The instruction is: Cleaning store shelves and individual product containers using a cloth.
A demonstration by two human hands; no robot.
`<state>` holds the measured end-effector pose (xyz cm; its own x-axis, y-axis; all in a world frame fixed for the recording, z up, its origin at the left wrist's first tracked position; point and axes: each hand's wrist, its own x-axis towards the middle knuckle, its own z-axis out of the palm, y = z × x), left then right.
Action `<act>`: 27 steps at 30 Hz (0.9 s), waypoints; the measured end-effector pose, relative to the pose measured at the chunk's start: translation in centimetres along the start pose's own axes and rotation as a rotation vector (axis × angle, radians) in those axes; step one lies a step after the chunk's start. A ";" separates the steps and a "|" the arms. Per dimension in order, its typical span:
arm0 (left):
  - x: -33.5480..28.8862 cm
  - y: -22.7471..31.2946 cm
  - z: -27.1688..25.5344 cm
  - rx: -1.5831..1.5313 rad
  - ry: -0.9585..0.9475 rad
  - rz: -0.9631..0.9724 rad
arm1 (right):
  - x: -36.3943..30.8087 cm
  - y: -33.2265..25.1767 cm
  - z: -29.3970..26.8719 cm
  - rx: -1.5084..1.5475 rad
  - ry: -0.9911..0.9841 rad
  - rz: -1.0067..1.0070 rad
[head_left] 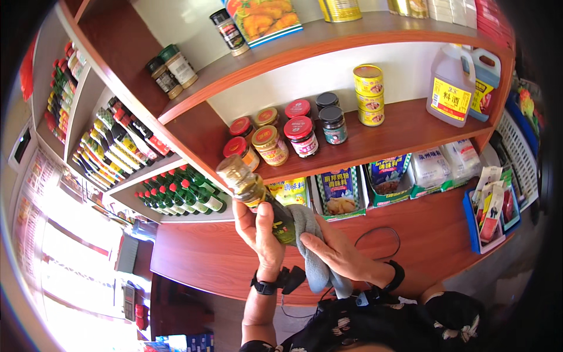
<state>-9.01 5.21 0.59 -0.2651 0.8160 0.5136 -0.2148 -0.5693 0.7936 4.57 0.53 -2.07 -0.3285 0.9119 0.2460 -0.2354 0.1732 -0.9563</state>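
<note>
A dark glass bottle (pixel 283 222) with a clear, pale-capped top is held tilted in front of the shelves, its cap toward the upper left. My left hand (pixel 261 234) wraps round its middle, thumb along the side. A grey cloth (pixel 309 243) lies against the bottle's lower end and hangs down from it. My right hand (pixel 337 249) presses the cloth to the bottle, fingers partly hidden behind it. Just beyond the bottle's cap stand jars with red and gold lids (pixel 270 145).
Yellow cans (pixel 370 97) are stacked on the middle shelf, beside big plastic jugs (pixel 450 88). Bagged seasonings (pixel 339 190) stand in boxes below. A wooden counter (pixel 410 232) carries a blue basket of packets (pixel 491 217). Rows of bottles (pixel 185 195) fill shelves at left.
</note>
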 end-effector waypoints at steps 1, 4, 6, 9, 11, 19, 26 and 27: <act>0.3 0.5 0.3 0.076 -0.016 0.078 | -0.1 -0.2 -0.2 0.030 -0.012 0.046; 1.6 2.2 0.5 0.201 -0.058 0.216 | -0.5 -1.6 -0.7 0.238 -0.098 0.096; 3.5 3.6 0.7 0.202 -0.038 0.218 | -1.2 -1.2 -1.9 0.296 -0.171 0.106; 8.0 7.0 0.0 0.573 -0.048 0.324 | -2.7 -2.1 -3.4 0.061 -0.343 -0.086; 12.2 9.1 -0.3 0.804 -0.178 0.515 | -3.5 -2.9 -4.0 0.179 -0.284 0.037; 22.6 13.2 3.4 0.689 -0.245 0.331 | -4.6 -0.1 -5.3 0.342 -0.042 0.149; 29.7 10.4 6.8 0.907 -0.222 0.356 | -6.0 0.9 -5.9 0.193 -0.007 0.190; 30.5 9.9 7.1 0.943 -0.199 0.300 | -6.1 0.9 -6.0 0.218 -0.001 0.196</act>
<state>-12.60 25.17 26.47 -0.0061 0.7031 0.7110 0.6891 -0.5123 0.5126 11.79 -2.62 -5.37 -0.3881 0.9196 0.0606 -0.3589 -0.0902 -0.9290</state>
